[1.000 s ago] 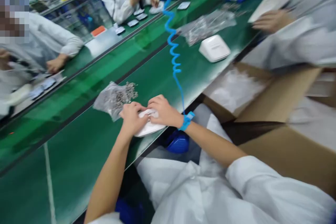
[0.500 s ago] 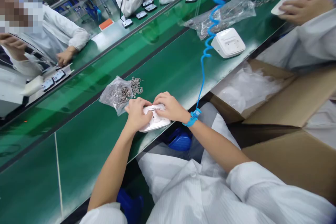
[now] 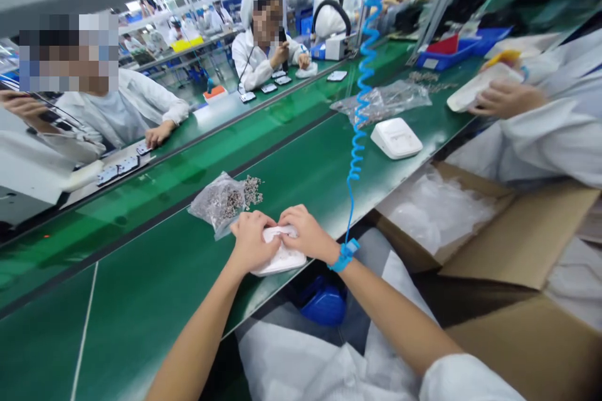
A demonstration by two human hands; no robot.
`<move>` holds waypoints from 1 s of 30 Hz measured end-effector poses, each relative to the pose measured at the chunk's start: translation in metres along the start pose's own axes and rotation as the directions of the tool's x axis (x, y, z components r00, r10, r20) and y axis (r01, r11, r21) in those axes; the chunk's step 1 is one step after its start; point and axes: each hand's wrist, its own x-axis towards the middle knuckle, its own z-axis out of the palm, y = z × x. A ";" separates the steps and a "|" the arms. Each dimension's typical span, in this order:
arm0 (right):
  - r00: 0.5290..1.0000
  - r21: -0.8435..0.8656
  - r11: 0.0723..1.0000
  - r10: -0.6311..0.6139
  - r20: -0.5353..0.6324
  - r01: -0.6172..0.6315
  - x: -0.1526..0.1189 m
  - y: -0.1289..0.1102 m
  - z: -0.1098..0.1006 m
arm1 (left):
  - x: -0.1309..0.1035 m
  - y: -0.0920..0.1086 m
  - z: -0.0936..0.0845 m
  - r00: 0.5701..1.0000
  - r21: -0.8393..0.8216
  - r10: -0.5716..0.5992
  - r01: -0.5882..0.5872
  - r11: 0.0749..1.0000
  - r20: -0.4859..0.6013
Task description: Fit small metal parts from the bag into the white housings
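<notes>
A white plastic device housing (image 3: 283, 258) lies at the near edge of the green bench. My left hand (image 3: 254, 239) grips its left side, thumb on the top face. On the far right side of the housing, my right hand (image 3: 308, 235) is closed, its thumb close to the left one. Both hands hide much of the housing, and its fine details are blurred. A blue wrist strap (image 3: 344, 255) circles my right wrist. Just beyond my hands lies a clear plastic bag (image 3: 214, 203) with small metal screws (image 3: 253, 191) spilling from it.
A coiled blue cord (image 3: 360, 113) rises from the strap. Farther right on the bench stand another white housing (image 3: 397, 139) and a larger clear bag (image 3: 383, 100). Open cardboard boxes (image 3: 498, 241) are at my right. Co-workers sit across the bench and to the right.
The camera view has tilted up, so things appear lower and more of the room shows. Both my hands stay on the white housing, thumbs closer together.
</notes>
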 end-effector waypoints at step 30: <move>0.982 -0.433 0.890 0.184 0.051 -0.144 0.148 0.052 0.022 | 0.000 -0.005 0.008 0.998 0.204 0.060 -0.053 0.977 -0.030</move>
